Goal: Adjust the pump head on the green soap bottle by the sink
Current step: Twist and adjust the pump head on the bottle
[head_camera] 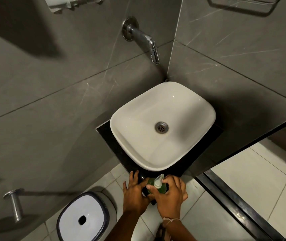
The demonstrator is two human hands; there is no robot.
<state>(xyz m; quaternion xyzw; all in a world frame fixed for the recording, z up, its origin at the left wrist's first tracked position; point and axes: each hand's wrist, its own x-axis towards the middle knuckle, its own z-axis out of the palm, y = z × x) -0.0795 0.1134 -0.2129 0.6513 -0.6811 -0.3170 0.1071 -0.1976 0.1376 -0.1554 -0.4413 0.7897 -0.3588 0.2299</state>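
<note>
The green soap bottle stands on the black counter at its near corner, just in front of the white sink. Its clear pump head points up and away toward the basin. My left hand is pressed against the bottle's left side, fingers spread along the counter edge. My right hand wraps the bottle from the right, with fingers just below the pump head. Most of the bottle's body is hidden between the two hands.
A chrome wall tap juts out above the basin, in the corner of grey tiled walls. A white bin with a dark rim stands on the floor at lower left, next to a chrome wall peg. A dark door threshold runs at right.
</note>
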